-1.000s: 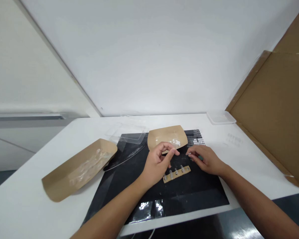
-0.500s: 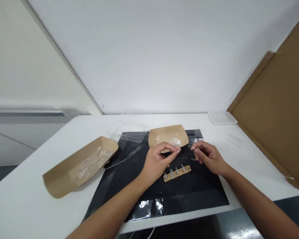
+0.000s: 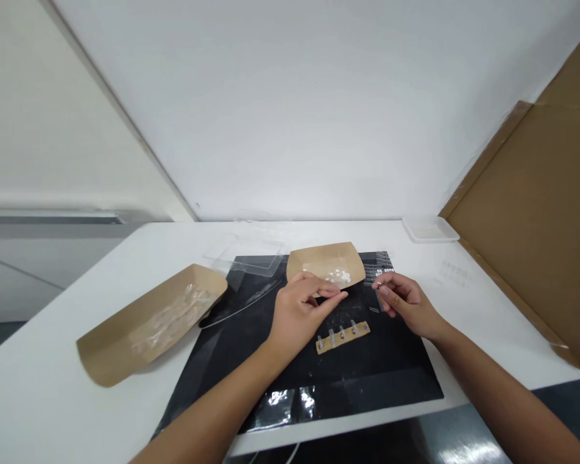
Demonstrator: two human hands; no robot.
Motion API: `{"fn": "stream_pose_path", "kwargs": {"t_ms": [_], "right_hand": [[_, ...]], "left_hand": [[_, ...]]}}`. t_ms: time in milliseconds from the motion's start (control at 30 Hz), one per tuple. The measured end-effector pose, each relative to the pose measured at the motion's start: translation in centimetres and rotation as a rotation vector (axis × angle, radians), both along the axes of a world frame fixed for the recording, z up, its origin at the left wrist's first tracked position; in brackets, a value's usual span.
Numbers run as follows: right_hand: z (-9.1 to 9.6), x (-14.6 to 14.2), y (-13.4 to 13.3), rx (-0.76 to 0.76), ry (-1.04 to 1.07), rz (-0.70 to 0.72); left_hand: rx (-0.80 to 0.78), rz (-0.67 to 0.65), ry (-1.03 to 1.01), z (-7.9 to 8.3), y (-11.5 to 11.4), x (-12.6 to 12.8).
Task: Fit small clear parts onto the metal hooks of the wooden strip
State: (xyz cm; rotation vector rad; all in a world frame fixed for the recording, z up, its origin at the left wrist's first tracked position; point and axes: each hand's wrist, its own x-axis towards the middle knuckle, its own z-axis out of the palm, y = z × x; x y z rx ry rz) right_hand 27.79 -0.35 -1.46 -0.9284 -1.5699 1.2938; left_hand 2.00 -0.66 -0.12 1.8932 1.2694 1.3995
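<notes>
Because the tan cardboard strip of clear pegs (image 3: 343,336) lies just nearside of the fingertips, the left hand (image 3: 299,312) pinches narrow, contents unclear; the right hand (image 3: 406,303) grips a small thin grey tool (image 3: 378,298).

The tiny item (image 3: 377,285) in the right hand (image 3: 406,303) is too small to tell; the cardboard sheet (image 3: 536,212) runs off the right edge.

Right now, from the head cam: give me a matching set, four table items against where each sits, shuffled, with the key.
1 large brown tray
2 small brown tray
3 pegged brown strip
4 clear shallow tray

A on the black mat, between left hand and right hand
B far right, by the cardboard
C left of the black mat, clear pieces inside
D just beyond both hands, white bits inside

Pairs: 1-C, 2-D, 3-A, 4-B
</notes>
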Motion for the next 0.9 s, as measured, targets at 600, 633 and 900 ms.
{"fn": "stream_pose_path", "kwargs": {"t_ms": [600, 633, 900], "right_hand": [[0.1, -0.3, 0.0, 0.024, -0.022, -0.015], [0.0, -0.2, 0.0, 0.022, -0.025, -0.011], [0.0, -0.2, -0.1, 0.027, -0.044, -0.006]], "left_hand": [[-0.062, 0.220, 0.116, -0.1, 1.1, -1.6], [-0.059, 0.232, 0.126, 0.0, 1.0, -1.6], [-0.011, 0.284, 0.078, 0.0, 1.2, -1.5]]}}
